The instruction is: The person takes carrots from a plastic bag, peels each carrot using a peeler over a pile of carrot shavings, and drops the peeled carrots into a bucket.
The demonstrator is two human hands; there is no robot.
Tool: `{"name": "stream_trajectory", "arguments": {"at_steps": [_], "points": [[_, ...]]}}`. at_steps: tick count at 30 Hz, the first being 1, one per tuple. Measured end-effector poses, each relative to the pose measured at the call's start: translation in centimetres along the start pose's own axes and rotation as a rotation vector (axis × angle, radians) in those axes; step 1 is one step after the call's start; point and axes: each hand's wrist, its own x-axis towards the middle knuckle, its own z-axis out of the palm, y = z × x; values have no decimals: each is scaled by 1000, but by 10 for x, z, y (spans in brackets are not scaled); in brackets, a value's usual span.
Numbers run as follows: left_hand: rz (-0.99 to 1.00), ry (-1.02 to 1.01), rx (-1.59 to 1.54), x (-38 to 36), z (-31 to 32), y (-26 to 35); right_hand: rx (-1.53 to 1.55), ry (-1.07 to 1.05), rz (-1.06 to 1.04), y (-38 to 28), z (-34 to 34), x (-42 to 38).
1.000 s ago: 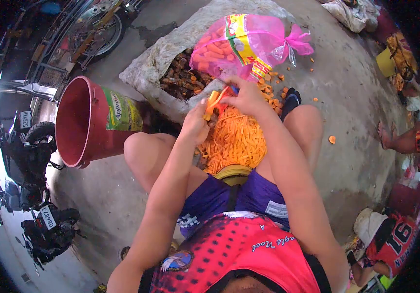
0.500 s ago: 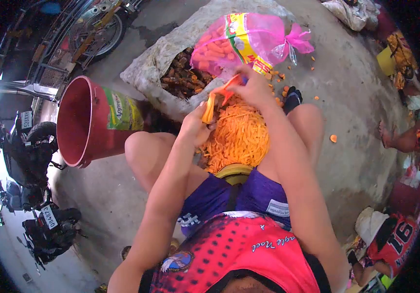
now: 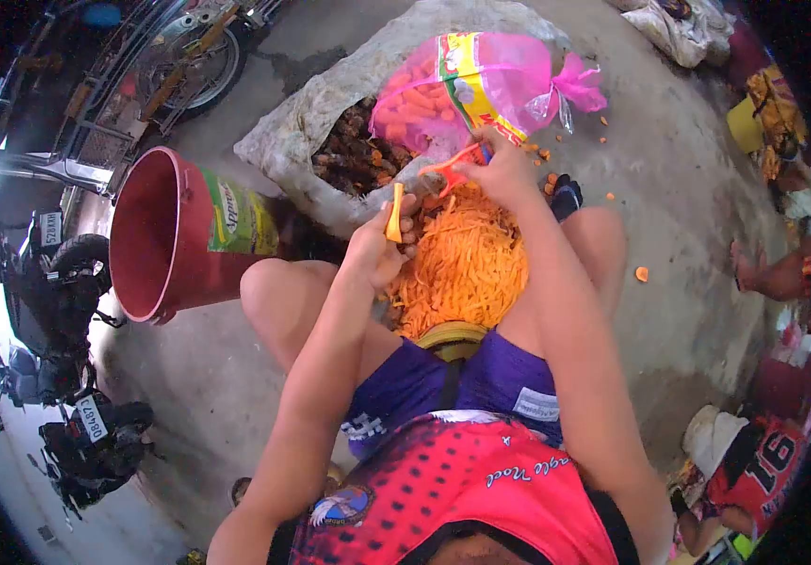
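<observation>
An orange carrot piece [image 3: 395, 215] stands upright in my left hand [image 3: 382, 247], its fingers wrapped round the lower part. My right hand [image 3: 502, 171] grips an orange peeler [image 3: 453, 169], which is a little up and to the right of the carrot and apart from it. Below both hands a heap of orange shreds [image 3: 467, 268] fills a yellow-rimmed container [image 3: 453, 337] between my legs. A pink mesh bag [image 3: 509, 80] of carrots lies beyond my right hand.
On the left stands a red bucket [image 3: 146, 235]. A white sack [image 3: 283, 141] holds dark, dirt-covered roots [image 3: 358, 155]. Motorcycles [image 3: 57, 273] stand farther left. Carrot bits [image 3: 642, 274] dot the floor. At the lower right is a person in a red shirt [image 3: 763, 471].
The peeler has moved away from the carrot piece, slightly right. The carrot piece is now more upright in my left hand.
</observation>
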Motion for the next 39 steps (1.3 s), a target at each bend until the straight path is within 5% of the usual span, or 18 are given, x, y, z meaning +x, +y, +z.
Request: {"name": "stream_trajectory", "arguments": {"at_steps": [4,10,13,16,22,25,34,39], "points": [[-1,-50,-32,5,-12,3,-1,-224,147,-7,-3,-10],[117,-15,-3,-3,7,5,-82,-410,96,-6,9,-30],[170,-193,77,-1,-1,5,-183,-548,170,-21,1,-33],[211,-207,65,4,-6,6,-218,-454,170,-16,0,-33],[339,-156,223,-8,21,13,181,-447,-146,-28,-6,-31],[475,-117,297,-10,33,13,289,-478,-146,-29,5,-30],[445,-181,220,1,25,11,603,-511,-26,-41,11,-28],[479,-237,246,10,17,7,366,-382,-125,-49,8,-27]]}}
